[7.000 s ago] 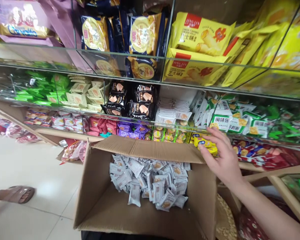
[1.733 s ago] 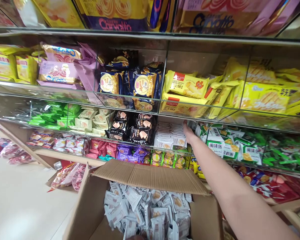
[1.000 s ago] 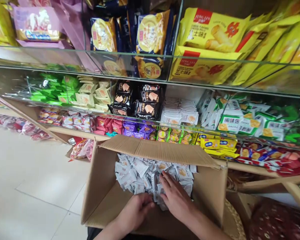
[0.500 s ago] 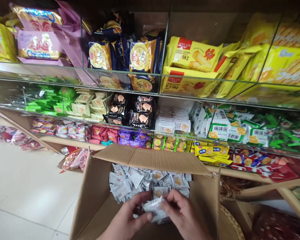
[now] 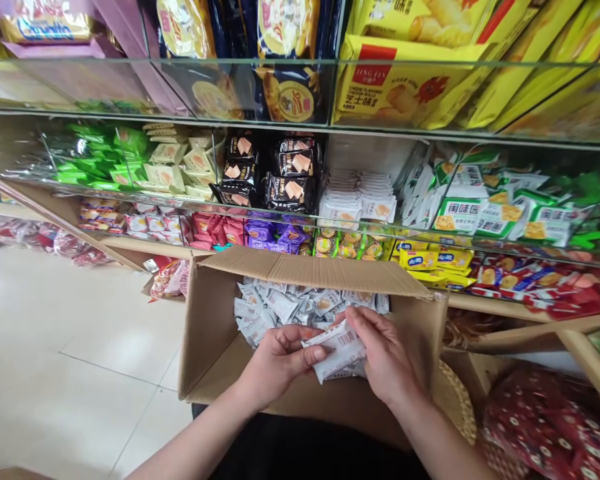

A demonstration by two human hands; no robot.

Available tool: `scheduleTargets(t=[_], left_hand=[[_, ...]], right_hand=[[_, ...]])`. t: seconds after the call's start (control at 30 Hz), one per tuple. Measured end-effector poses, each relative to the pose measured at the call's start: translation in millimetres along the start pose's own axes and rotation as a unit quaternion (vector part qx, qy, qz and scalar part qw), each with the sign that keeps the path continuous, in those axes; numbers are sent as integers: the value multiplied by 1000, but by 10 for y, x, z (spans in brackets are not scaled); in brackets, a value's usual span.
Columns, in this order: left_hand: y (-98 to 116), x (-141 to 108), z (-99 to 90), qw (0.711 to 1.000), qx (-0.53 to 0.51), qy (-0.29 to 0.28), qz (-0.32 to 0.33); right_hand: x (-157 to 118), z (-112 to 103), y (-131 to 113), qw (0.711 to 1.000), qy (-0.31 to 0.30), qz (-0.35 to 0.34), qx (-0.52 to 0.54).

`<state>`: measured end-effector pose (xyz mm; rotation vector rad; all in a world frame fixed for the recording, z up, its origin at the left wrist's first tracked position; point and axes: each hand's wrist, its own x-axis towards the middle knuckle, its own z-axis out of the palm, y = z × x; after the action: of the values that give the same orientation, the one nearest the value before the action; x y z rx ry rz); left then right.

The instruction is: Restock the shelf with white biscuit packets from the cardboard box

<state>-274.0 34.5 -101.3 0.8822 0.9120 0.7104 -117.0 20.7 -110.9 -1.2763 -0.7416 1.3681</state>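
Between my two hands is a small white snack packet (image 5: 337,350), its barcode side facing up. My left hand (image 5: 281,359) pinches its left end between thumb and fingers. Fingers of my right hand (image 5: 380,343) are closed on its right end. At least one more white packet shows beneath it, partly hidden by my right hand. Both hands are over an open cardboard box (image 5: 213,333), whose far part holds a heap of similar white packets (image 5: 280,303).
Beyond the box flap (image 5: 305,270) rise glass-fronted shelves (image 5: 260,127) of wrapped snacks, including upright rows of white packets (image 5: 340,203). Right of the box are a woven basket rim (image 5: 460,407) and a dark red patterned bag (image 5: 545,420). Tiled floor (image 5: 95,347) lies left.
The view has tipped downward, so the shelves sit higher and my forearms show. The held packet has been turned, and its barcode now faces up.
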Motion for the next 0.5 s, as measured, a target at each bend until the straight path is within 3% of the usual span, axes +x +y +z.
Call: scheduleTargets(t=[0.1, 0.17, 0.27, 0.33, 0.4, 0.47, 0.5], left_hand=[[-12, 22, -8, 998, -22, 54, 26], [2, 31, -2, 995, -21, 72, 71], [58, 0, 33, 986, -36, 86, 140], [107, -50, 65, 988, -96, 59, 107], [148, -105, 91, 985, -168, 8, 42], [167, -144, 101, 978, -205, -20, 19], [169, -153, 100, 978, -206, -17, 30]], right_hand=[[-20, -22, 0, 995, 4, -69, -67], [-57, -45, -28, 978, -3, -156, -139], [-130, -72, -87, 911, -50, -345, -220], [-182, -82, -109, 847, -90, -458, -254], [-238, -88, -100, 799, -135, -511, -286], [-300, -91, -59, 778, -179, -510, -321], [-330, -90, -31, 781, -190, -494, -332]])
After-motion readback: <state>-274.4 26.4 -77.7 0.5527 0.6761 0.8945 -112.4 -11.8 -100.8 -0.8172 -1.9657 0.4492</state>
